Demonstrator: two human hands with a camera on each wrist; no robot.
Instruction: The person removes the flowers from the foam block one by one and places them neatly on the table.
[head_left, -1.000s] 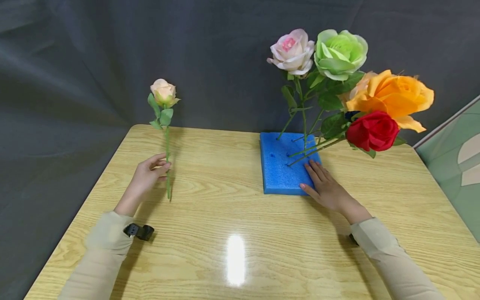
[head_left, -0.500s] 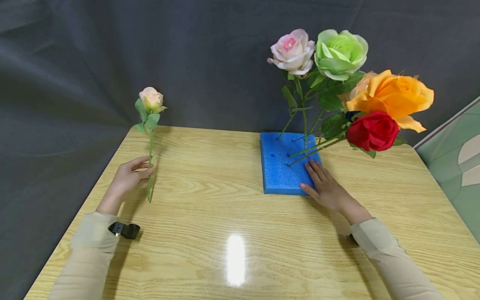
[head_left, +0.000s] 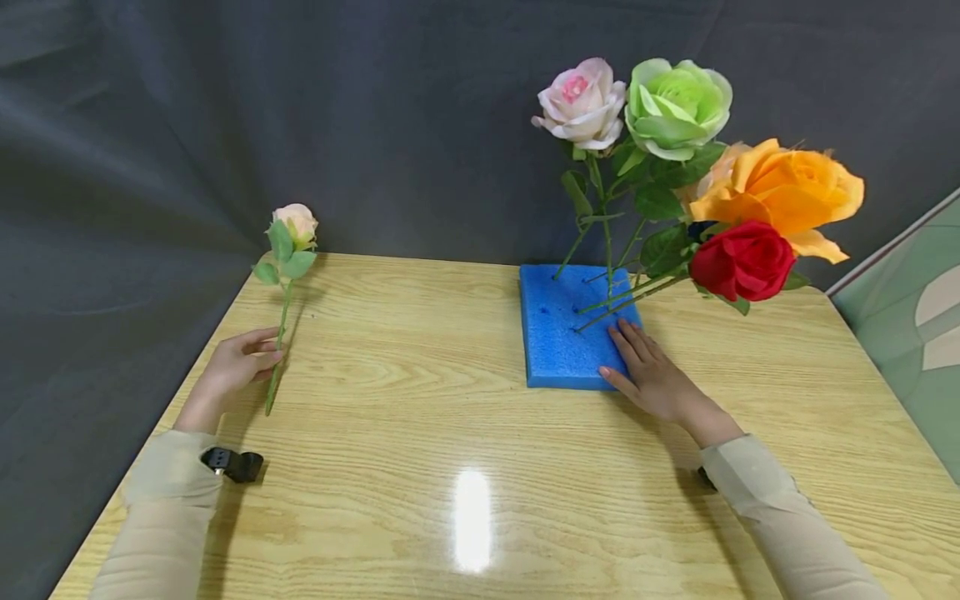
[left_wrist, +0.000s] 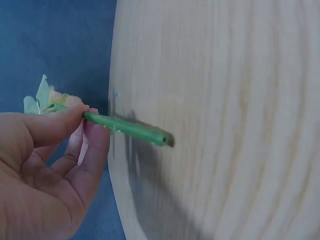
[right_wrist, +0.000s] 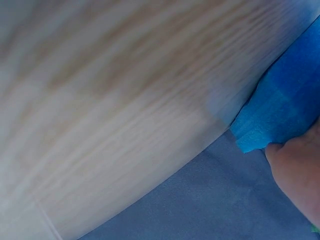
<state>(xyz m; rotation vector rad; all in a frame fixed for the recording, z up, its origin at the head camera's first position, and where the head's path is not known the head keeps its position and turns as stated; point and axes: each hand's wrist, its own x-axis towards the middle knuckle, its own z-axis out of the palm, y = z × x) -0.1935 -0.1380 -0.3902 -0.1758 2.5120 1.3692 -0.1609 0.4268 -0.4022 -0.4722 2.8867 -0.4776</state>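
Observation:
In the head view my left hand (head_left: 238, 363) pinches the green stem of a pale peach rose (head_left: 297, 223) between thumb and fingers, over the table's left side. The bloom points away, and the cut stem end (left_wrist: 162, 138) sticks out past the fingertips in the left wrist view. My right hand (head_left: 660, 379) rests with fairly straight fingers on the right edge of a blue foam block (head_left: 573, 358). Into that block are stuck a white-pink rose (head_left: 583, 104), a green rose (head_left: 678, 108), an orange rose (head_left: 798, 187) and a red rose (head_left: 742, 260). Another pale bloom is partly hidden behind the orange one.
The wooden table (head_left: 405, 450) runs up to a dark cloth backdrop (head_left: 420, 125). A bare hole (head_left: 544, 311) shows in the foam's left part. The red and orange blooms lean out over the right side of the table. A green panel (head_left: 915, 333) stands at far right.
My left hand has moved left with the peach rose, and the bloom has come lower, its stem now more tilted. My right hand stays on the foam block.

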